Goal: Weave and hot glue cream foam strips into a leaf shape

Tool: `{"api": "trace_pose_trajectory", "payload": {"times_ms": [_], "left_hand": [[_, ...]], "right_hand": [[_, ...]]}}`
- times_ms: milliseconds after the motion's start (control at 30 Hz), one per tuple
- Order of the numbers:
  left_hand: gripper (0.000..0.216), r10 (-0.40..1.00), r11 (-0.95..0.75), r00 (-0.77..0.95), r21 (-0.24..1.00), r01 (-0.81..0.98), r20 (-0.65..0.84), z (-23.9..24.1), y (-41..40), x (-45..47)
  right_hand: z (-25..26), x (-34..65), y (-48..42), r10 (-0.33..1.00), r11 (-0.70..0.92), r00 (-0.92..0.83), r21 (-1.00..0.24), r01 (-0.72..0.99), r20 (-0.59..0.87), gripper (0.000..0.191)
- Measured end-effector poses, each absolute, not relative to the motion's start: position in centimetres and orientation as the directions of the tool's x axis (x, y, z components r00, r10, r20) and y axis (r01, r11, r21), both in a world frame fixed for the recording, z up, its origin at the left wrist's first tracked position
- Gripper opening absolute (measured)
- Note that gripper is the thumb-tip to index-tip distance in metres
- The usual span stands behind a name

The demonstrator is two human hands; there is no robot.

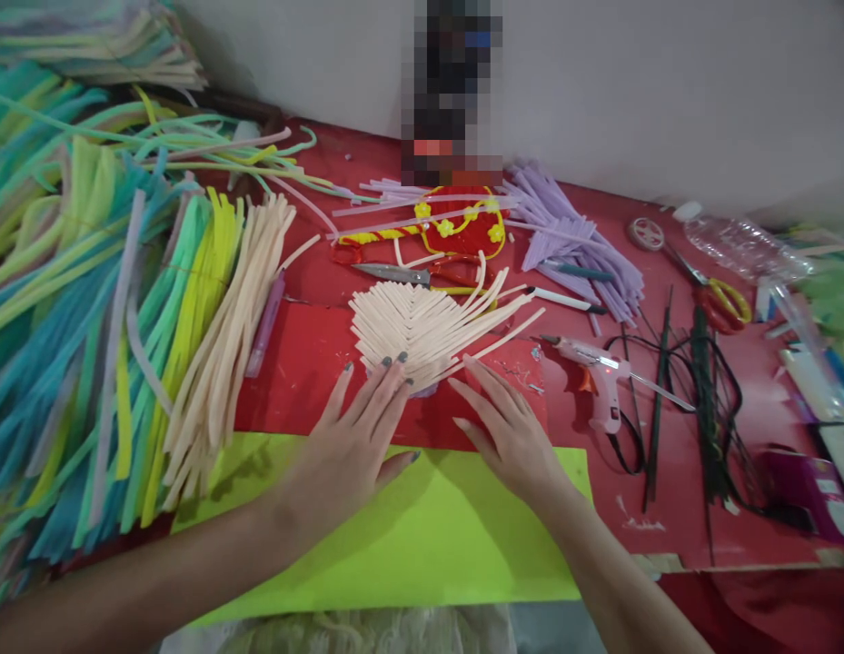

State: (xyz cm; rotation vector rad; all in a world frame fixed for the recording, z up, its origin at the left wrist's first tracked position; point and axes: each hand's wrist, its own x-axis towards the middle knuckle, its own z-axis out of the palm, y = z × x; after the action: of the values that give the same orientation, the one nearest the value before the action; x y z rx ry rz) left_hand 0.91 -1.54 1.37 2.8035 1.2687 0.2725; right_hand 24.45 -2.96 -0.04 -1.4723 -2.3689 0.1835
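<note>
A cream woven piece of pipe-cleaner strips (422,327) lies on the red table top (305,363), its loose ends fanning to the right. My left hand (357,436) lies flat with fingers spread, fingertips touching the near edge of the woven piece. My right hand (507,422) is also flat and open, its fingers reaching toward the piece's lower right strands. Both wrists rest over a lime-green sheet (422,536).
Bundles of coloured strips (87,318) and cream strips (231,336) fill the left. Red-handled scissors (422,272), a pink glue gun (599,372), lilac strips (571,236), green wires (700,391), yellow-handled scissors (718,300) and a plastic bottle (735,241) lie around.
</note>
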Motion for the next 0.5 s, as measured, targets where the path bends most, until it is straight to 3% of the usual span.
{"api": "trace_pose_trajectory", "payload": {"times_ms": [233, 500], "left_hand": [[0.058, 0.686, -0.726, 0.714, 0.074, 0.684, 0.141, 0.8, -0.8, 3.1], [0.056, 0.647, -0.762, 0.746, 0.102, 0.64, 0.159, -0.5, -0.6, 3.2]], "right_hand": [[0.6, 24.6, 0.1, 0.89, 0.402, -0.269, -0.356, 0.844, 0.367, 0.021], [0.6, 24.3, 1.8, 0.868, 0.482, -0.367, -0.393, 0.783, 0.334, 0.018]]}}
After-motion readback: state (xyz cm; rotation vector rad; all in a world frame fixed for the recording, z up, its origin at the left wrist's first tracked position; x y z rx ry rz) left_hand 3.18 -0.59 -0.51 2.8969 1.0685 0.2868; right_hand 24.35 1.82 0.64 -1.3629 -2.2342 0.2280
